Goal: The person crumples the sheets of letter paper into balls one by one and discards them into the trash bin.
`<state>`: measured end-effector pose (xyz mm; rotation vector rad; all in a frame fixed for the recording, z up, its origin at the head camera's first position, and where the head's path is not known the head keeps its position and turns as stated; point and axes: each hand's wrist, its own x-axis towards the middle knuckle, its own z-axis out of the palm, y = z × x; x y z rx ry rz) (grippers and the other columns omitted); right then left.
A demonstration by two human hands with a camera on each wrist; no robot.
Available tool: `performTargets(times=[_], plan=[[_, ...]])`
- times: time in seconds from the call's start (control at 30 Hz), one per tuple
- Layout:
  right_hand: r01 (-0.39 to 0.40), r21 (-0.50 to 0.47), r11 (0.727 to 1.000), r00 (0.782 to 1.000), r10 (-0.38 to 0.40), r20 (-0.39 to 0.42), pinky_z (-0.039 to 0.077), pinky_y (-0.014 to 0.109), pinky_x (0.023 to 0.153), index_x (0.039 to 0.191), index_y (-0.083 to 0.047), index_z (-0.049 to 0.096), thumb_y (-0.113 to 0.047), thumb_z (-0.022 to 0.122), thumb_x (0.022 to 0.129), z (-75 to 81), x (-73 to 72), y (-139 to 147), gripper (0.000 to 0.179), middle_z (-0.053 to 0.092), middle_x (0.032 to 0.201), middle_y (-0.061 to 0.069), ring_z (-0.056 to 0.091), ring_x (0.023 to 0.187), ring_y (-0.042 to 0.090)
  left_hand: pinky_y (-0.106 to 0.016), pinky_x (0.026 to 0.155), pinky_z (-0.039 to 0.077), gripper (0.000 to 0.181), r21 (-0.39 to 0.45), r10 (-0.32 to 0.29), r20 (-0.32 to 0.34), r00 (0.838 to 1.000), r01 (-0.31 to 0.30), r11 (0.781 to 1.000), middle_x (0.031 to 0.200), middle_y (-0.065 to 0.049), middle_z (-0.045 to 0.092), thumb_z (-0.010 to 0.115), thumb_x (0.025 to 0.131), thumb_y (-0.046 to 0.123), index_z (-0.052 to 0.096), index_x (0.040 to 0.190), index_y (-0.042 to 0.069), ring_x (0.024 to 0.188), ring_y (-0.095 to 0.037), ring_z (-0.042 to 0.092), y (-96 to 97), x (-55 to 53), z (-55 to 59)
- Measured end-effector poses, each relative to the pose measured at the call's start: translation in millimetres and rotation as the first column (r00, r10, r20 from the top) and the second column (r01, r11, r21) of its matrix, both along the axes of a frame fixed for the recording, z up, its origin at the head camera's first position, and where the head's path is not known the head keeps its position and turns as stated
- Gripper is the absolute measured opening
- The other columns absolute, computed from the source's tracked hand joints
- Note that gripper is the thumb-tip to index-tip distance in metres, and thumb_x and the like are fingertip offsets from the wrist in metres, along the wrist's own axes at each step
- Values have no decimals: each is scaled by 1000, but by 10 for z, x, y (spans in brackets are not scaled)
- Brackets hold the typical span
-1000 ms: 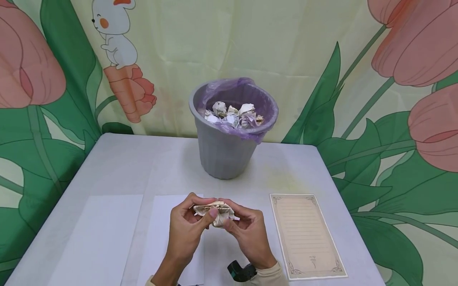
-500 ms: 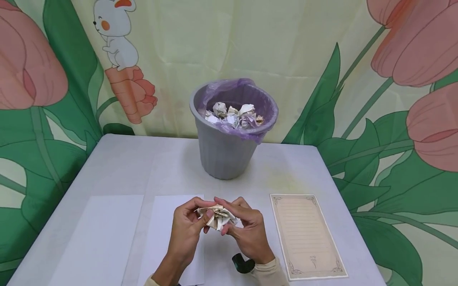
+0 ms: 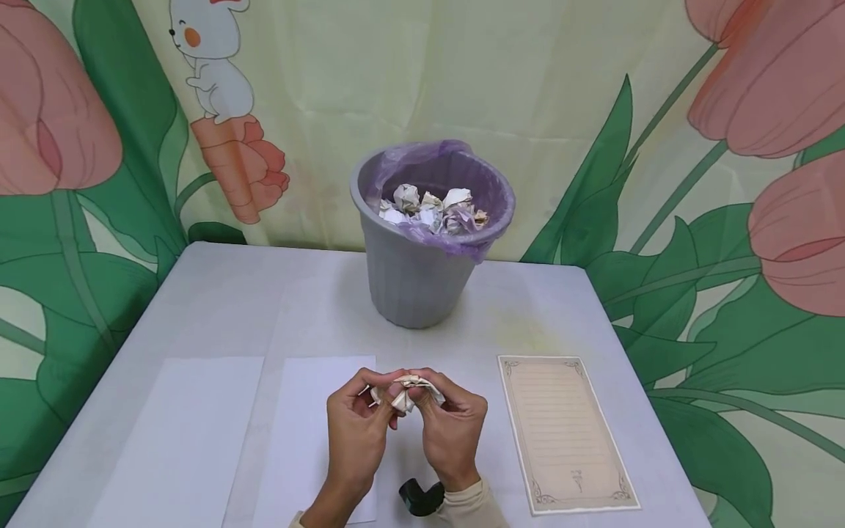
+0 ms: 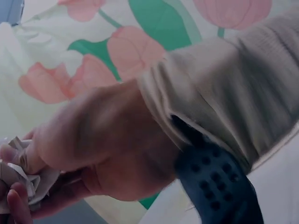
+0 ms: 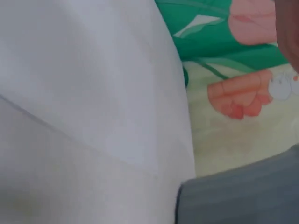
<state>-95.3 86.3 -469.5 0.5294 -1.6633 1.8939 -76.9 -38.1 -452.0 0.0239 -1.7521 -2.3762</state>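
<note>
Between both hands, low in the middle of the head view, is a crumpled sheet of paper (image 3: 404,400), off-white with tan patches. My left hand (image 3: 359,433) grips its left side, thumb on the near face. The right hand (image 3: 454,433) pinches the other side, its thumb close to the left one. In the left wrist view the paper (image 4: 32,184) shows folded at the lower left, with the left hand's (image 4: 98,140) fingers curled about it. Much of the paper is hidden behind the fingers. Only a sliver of the right hand (image 5: 288,32) enters the right wrist view.
A grey bin (image 3: 419,286) with a purple liner (image 3: 488,187) stands behind the hands, holding several crumpled paper balls (image 3: 429,209). Two blank white sheets (image 3: 185,433) (image 3: 317,440) lie at the left and under the hands. At right lies a bordered, lined sheet (image 3: 568,433).
The paper has been squeezed into a smaller, tighter lump. Both hands have drawn closer together around it, the right hand turning more upright. The bin and flat sheets stay put.
</note>
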Motion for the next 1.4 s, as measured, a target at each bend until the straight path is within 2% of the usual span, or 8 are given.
performTargets(times=[0.17,0.43,0.6,0.73,0.9,1.07,1.23,1.4], plan=[[150,16,989,981,-151,121,58,16,65,104,8,80,11,76,90,54,34,-28,16,83,94,3,72,78,-2,-23,55,57,19,-74,-32,-108,994,24,997,97,-16,68,78,93,-1,78,112,-2,69,-14,71,-15,1,-36],[48,38,998,948,-57,314,57,19,65,109,5,80,0,76,94,141,43,-12,16,83,100,8,74,87,6,-26,53,58,39,-108,-100,-132,986,86,990,98,-10,69,92,75,-3,77,111,0,69,-11,66,-154,-60,-61],[20,101,995,938,-54,344,50,18,54,114,-2,81,-2,73,97,136,54,-28,19,82,103,16,62,72,2,-26,50,56,32,-126,-10,-90,996,-1,992,97,-11,74,92,74,-8,76,99,3,63,-13,64,-117,-83,-56],[-107,159,981,916,35,400,65,27,77,132,-11,75,-9,61,107,171,98,-12,29,79,121,14,75,97,8,-23,47,53,23,-112,66,-100,993,-77,991,92,-11,72,89,78,-10,74,93,-1,58,-13,63,-133,-101,-35],[-439,243,865,859,325,395,59,31,104,158,-11,50,-6,39,115,231,86,178,45,61,151,20,66,133,18,-18,45,46,13,-24,18,-44,999,-20,1000,87,-7,74,84,85,-8,73,91,-5,53,-7,56,-278,-153,10],[-645,243,724,754,553,355,58,26,103,156,-2,49,-19,54,110,238,-74,443,50,56,154,21,65,133,13,-14,50,40,15,110,-252,7,968,250,962,81,4,62,79,92,-2,76,87,11,56,-3,52,-431,-186,-12],[-613,218,759,785,558,268,64,27,84,144,2,62,-41,72,92,137,-190,454,68,71,137,18,75,113,11,-14,53,40,20,160,-425,53,904,412,897,88,9,66,77,97,8,72,84,21,58,-2,52,-460,-208,-69],[-549,154,822,830,513,218,64,28,87,140,7,65,-33,74,92,47,-186,325,62,75,132,16,75,119,18,-15,53,44,12,113,-293,84,952,283,952,95,2,75,83,93,10,73,86,12,58,-5,55,-363,-183,-69]])
